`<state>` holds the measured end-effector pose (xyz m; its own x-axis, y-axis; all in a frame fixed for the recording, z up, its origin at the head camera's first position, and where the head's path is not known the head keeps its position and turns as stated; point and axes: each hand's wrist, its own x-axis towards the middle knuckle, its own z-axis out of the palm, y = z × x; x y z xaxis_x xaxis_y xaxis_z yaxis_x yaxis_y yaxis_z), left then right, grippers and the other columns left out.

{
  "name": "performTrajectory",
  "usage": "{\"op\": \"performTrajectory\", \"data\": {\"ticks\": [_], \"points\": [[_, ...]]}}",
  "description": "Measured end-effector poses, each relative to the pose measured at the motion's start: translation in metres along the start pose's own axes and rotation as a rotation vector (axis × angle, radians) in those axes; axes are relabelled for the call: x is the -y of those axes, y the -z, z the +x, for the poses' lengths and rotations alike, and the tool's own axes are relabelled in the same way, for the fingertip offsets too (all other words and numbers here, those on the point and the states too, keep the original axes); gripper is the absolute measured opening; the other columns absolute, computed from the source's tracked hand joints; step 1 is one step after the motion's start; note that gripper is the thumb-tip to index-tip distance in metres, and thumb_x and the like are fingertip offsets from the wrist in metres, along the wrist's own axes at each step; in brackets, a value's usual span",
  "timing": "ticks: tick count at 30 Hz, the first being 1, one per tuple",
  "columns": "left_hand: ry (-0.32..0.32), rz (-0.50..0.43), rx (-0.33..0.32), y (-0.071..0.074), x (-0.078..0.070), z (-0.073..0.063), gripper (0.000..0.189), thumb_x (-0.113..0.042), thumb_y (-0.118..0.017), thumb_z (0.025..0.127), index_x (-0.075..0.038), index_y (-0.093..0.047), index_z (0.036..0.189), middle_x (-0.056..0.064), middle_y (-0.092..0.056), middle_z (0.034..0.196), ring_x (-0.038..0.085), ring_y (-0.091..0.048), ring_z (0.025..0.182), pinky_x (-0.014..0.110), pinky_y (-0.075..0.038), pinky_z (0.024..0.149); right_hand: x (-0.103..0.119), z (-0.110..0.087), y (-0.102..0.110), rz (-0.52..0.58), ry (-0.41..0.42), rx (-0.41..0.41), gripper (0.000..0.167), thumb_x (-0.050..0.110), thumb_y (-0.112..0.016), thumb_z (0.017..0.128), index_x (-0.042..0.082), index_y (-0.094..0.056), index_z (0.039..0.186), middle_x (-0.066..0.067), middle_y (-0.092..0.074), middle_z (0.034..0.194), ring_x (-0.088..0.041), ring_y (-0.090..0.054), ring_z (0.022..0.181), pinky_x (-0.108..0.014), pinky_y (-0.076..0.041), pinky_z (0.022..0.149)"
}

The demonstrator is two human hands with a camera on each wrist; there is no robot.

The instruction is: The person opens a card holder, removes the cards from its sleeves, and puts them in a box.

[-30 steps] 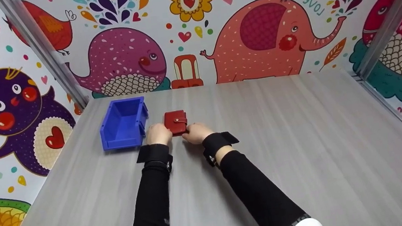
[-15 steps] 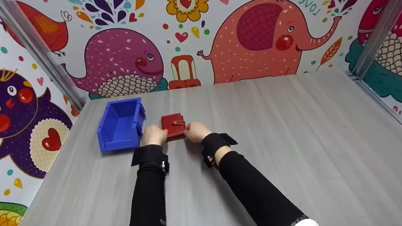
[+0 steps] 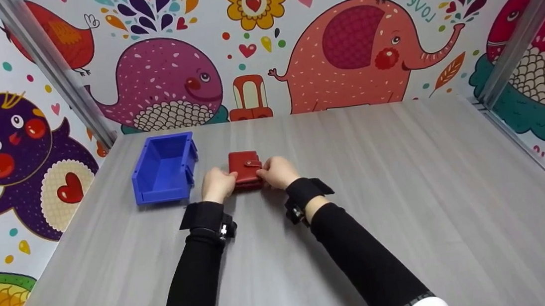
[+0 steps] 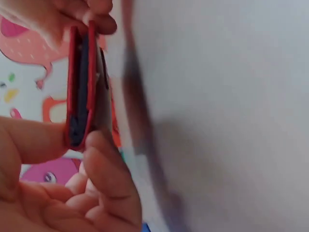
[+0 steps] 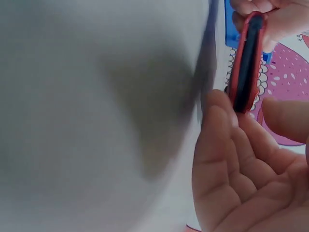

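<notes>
A small red wallet (image 3: 245, 169) with a snap strap at its right side is held between both hands, right of the blue bin. My left hand (image 3: 218, 183) pinches its left edge, thumb on one face and fingers on the other in the left wrist view. My right hand (image 3: 278, 173) holds the right edge by the strap; its thumb (image 5: 285, 118) and fingers stand on either side of the wallet's end in the right wrist view. Both wrist views show the wallet (image 4: 81, 87) edge-on, with dark layers between its red covers, slightly off the table.
An open blue plastic bin (image 3: 161, 168) stands on the grey table (image 3: 407, 200), just left of my left hand. Patterned walls (image 3: 264, 64) with cartoon animals close off the back and sides, with metal posts (image 3: 60, 78) at the corners.
Over the last half second both hands and the wallet have shifted slightly right. Earlier the wallet came a little toward me. The blue bin has stayed in its place on the table.
</notes>
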<state>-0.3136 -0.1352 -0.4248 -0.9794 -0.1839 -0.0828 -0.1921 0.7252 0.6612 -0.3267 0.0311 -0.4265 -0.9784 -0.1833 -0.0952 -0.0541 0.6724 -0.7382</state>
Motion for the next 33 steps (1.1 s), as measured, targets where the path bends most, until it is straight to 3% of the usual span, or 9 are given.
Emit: {"op": "performTrajectory", "data": {"ticks": [5,8,12,18,24,28,33], "points": [[-0.046,-0.076,-0.012,-0.008,-0.020,-0.010,0.030,-0.022,-0.061,0.095,0.004,-0.072,0.103,0.019,-0.071,0.094,0.026,-0.066,0.077,0.033,-0.051,0.069,-0.011,-0.004,0.022,0.069,-0.008,-0.053,0.019,0.020,-0.067,0.095,0.005,-0.061,0.086,-0.005,-0.063,0.071,-0.022,-0.065,0.066,-0.024,-0.045,0.053],[-0.066,-0.145,0.004,-0.013,-0.033,-0.017,0.029,-0.020,-0.062,0.095,0.005,-0.071,0.106,0.019,-0.071,0.091,0.018,-0.064,0.060,0.027,-0.049,0.057,-0.020,-0.011,0.039,0.126,0.003,-0.065,0.018,0.018,-0.068,0.094,0.003,-0.059,0.091,-0.006,-0.063,0.076,-0.032,-0.070,0.078,-0.031,-0.054,0.059],[-0.094,-0.224,0.038,-0.023,-0.049,-0.029,0.031,-0.019,-0.064,0.095,0.007,-0.066,0.112,0.017,-0.069,0.095,0.018,-0.066,0.060,0.025,-0.050,0.055,-0.035,-0.026,0.060,0.177,0.052,-0.078,0.018,0.014,-0.068,0.093,0.000,-0.057,0.094,-0.012,-0.065,0.082,-0.039,-0.069,0.083,-0.043,-0.058,0.068],[-0.174,-0.268,0.091,-0.040,-0.068,-0.049,0.028,-0.018,-0.066,0.094,0.007,-0.063,0.108,0.016,-0.071,0.092,0.018,-0.065,0.058,0.026,-0.052,0.055,-0.058,-0.052,0.087,0.166,0.119,-0.100,0.018,0.012,-0.068,0.093,0.000,-0.056,0.091,-0.013,-0.066,0.079,-0.036,-0.069,0.075,-0.047,-0.057,0.067],[-0.272,-0.187,0.140,-0.053,-0.078,-0.063,0.023,-0.019,-0.067,0.093,0.003,-0.065,0.100,0.013,-0.071,0.090,0.019,-0.065,0.064,0.029,-0.053,0.062,-0.076,-0.075,0.104,0.121,0.150,-0.075,0.018,0.010,-0.068,0.093,0.001,-0.053,0.088,-0.009,-0.063,0.071,-0.023,-0.065,0.062,-0.046,-0.057,0.061],[-0.335,-0.087,0.144,-0.061,-0.080,-0.070,0.023,-0.022,-0.069,0.091,0.001,-0.067,0.094,0.010,-0.068,0.086,0.023,-0.063,0.076,0.034,-0.050,0.072,-0.088,-0.084,0.108,0.072,0.157,-0.052,0.018,0.011,-0.068,0.093,0.002,-0.053,0.087,-0.006,-0.060,0.067,-0.018,-0.061,0.058,-0.035,-0.053,0.055],[-0.372,-0.011,0.172,-0.066,-0.079,-0.076,0.022,-0.022,-0.070,0.090,-0.001,-0.066,0.086,0.006,-0.063,0.079,0.021,-0.057,0.072,0.035,-0.048,0.069,-0.100,-0.090,0.106,0.040,0.137,-0.017,0.018,0.012,-0.068,0.093,0.004,-0.054,0.085,-0.003,-0.060,0.066,-0.011,-0.056,0.055,-0.027,-0.047,0.052]]}}
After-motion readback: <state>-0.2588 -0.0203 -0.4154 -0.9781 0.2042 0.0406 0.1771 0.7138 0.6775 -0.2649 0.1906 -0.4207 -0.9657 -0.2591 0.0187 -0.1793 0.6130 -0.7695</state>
